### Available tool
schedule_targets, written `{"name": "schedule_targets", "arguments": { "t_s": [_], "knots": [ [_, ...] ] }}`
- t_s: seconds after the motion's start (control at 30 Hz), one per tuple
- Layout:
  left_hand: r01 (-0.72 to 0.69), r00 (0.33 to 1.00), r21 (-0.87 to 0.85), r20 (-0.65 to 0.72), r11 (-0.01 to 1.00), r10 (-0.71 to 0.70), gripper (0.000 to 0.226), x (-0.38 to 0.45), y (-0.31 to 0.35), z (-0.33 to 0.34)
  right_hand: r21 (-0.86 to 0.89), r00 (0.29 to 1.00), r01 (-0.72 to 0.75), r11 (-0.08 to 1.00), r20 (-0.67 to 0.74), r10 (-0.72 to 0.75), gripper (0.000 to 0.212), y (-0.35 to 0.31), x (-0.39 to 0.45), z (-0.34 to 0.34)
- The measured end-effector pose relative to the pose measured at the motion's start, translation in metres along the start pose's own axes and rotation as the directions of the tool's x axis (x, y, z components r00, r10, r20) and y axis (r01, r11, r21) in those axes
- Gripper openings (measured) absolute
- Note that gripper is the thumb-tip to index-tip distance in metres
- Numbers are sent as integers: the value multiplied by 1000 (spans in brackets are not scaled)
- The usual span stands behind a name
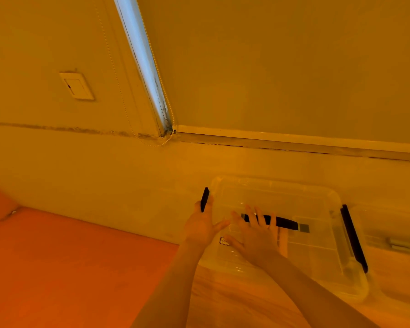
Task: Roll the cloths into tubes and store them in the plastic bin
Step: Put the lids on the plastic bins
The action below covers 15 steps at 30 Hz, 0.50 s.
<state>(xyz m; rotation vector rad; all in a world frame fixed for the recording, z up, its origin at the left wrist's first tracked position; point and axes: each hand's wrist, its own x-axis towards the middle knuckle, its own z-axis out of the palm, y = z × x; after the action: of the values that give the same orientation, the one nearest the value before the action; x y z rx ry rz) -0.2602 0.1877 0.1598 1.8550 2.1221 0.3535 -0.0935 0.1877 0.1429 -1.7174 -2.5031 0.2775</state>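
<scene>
I see the clear plastic bin (317, 233) sitting against the wall base, its lid apparently on, with a black latch (353, 237) on its right end. No cloths show anywhere around the bin, so I judge rolling hasn't begun. My right hand (258, 237) lies spread flat on the bin's top, probably steadying it. My left hand (202, 224) cups the bin's left end, fingers at the other black latch (204, 199), likely to flip it; whether it truly grips, I cannot tell.

Clear glossy plastic bin (322, 245) with matt black latches (354, 237) — smooth pale wall (270, 67), matt orange fabric (57, 268).
</scene>
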Motion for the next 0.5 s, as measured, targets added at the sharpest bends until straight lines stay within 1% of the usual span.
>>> {"name": "schedule_targets", "arguments": {
  "t_s": [0.1,0.2,0.27,0.43,0.5],
  "knots": [
    [-17,1000,104,20,994,15,84,1,1,0,-18,1000,-3,1000,26,4,90,0,0,-2],
    [-11,999,131,34,991,7,82,2,1,1,7,1000,-6,1000,-18,6,88,1,0,-1],
    [-10,999,113,32,994,6,82,1,0,1,1,1000,-5,1000,-11,5,90,1,1,0],
    [3,1000,-2,29,1000,-3,82,1,-1,1,7,1000,-7,1000,2,7,88,0,0,-2],
    [2,1000,-50,13,999,-2,81,1,-2,1,29,1000,-4,1000,-27,5,88,0,-1,-3]
  ]
}}
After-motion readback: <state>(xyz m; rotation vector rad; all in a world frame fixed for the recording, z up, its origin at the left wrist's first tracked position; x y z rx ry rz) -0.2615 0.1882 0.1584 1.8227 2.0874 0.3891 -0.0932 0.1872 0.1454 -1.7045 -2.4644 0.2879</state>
